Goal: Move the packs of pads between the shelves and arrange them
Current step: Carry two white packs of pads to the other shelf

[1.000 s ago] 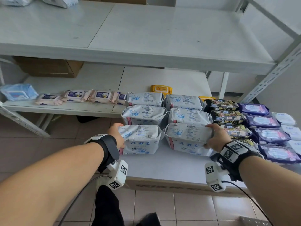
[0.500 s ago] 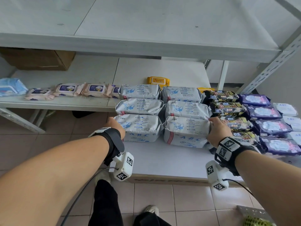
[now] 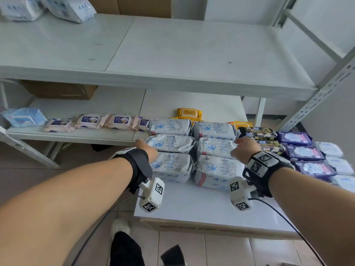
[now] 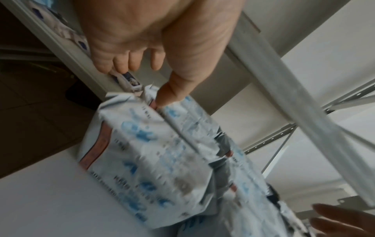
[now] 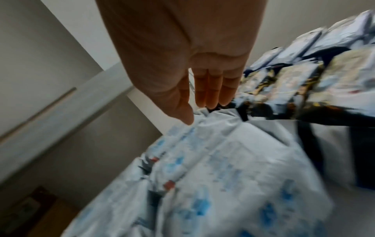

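While six white-and-blue packs of pads (image 3: 192, 148) lie in two columns of three at the centre of the head view, on the low white table (image 3: 194, 204), the left hand (image 3: 148, 149) sits at the left edge of that block and the right hand (image 3: 243, 149) at its right edge. Seen from the left wrist, the left fingers (image 4: 123, 64) hang loosely curled and hold nothing, and the thumb seems to touch a pack (the picture is blurred). Right fingers (image 5: 211, 89) are straight and together, gripping nothing. Dark packs (image 3: 259, 132) and purple packs (image 3: 295, 138) lie to the right; the upper shelf (image 3: 172, 54) fills the top.
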Available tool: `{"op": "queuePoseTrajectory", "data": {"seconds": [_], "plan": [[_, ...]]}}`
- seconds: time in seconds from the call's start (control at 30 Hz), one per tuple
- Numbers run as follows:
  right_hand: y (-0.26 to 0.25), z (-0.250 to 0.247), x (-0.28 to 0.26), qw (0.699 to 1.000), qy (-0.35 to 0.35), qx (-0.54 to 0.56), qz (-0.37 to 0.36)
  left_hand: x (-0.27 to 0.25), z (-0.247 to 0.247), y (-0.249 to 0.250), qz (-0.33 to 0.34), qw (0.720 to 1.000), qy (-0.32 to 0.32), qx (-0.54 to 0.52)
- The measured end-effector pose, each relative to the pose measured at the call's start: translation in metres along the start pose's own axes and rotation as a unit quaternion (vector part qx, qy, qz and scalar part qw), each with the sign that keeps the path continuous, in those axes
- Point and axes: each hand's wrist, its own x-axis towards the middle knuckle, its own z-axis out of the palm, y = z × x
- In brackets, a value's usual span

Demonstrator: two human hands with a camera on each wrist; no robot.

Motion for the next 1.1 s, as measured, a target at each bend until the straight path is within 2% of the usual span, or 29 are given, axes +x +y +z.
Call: {"op": "queuePoseTrajectory", "data": {"seconds": [0.07, 0.27, 0.37, 0.5, 0.7, 0.9, 0.97, 1.1], "plan": [[-0.030, -0.009, -0.004, 0.998, -0.005, 0.055, -0.031, 0.000, -0.019, 0.012, 0.027, 0.999, -0.009, -0.031], [-0.130, -0.025, -0.021, 0.977, 0.002, 0.168, -0.131, 0.003, -0.100, 0.044, 0.130, 0.984, 0.037, -0.115], [-0.182, -0.028, -0.027, 0.967, -0.007, 0.200, -0.160, 0.009, -0.148, 0.048, 0.155, 0.966, 0.058, -0.199], [-0.256, -0.020, -0.031, 0.956, 0.001, 0.216, -0.198, 0.030, -0.220, 0.035, 0.179, 0.949, 0.083, -0.246], [-0.387, 0.015, -0.036, 0.951, 0.001, 0.238, -0.196, 0.097, -0.361, -0.012, 0.176, 0.938, 0.120, -0.273], [-0.518, 0.047, -0.035, 0.966, 0.001, 0.185, -0.182, 0.174, -0.500, -0.043, 0.127, 0.966, 0.124, -0.189], [-0.547, 0.057, -0.031, 0.969, -0.002, 0.187, -0.162, 0.199, -0.532, -0.048, 0.118, 0.970, 0.133, -0.165], [-0.589, 0.073, -0.015, 0.975, -0.009, 0.184, -0.127, 0.249, -0.566, -0.054, 0.083, 0.968, 0.136, -0.194]]}}
